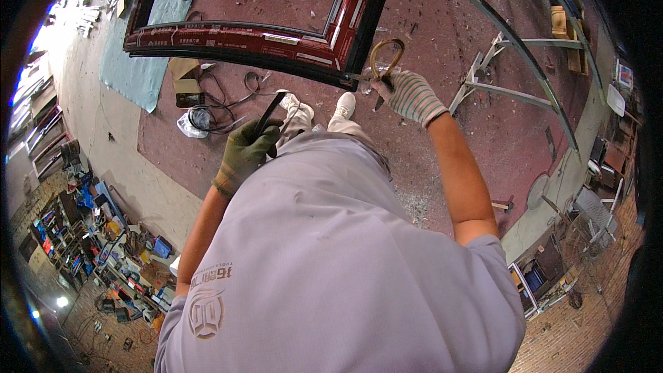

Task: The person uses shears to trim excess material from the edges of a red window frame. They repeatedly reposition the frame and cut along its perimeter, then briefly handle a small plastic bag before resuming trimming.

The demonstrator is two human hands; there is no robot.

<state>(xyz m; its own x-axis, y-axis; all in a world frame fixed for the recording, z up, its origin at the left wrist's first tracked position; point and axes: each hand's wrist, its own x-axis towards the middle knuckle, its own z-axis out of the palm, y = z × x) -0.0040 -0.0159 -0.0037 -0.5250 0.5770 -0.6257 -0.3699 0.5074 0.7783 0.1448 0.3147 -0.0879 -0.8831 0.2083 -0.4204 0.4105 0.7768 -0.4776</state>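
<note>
1. Your left hand is closed around a black strip, jutting forward from the grip.
2. Your right hand grips scissors; the red-wrapped frame has its corner just left.

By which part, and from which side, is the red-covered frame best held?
Likely the frame's near bar, from the wearer's side: it runs crosswise, facing the wearer, and the open space beyond it should let fingers curl around. The left hand holds a black strip and the right hand a looped tool, so free both first.

Blk/red frame, grn L glove, grn-striped R glove
</note>
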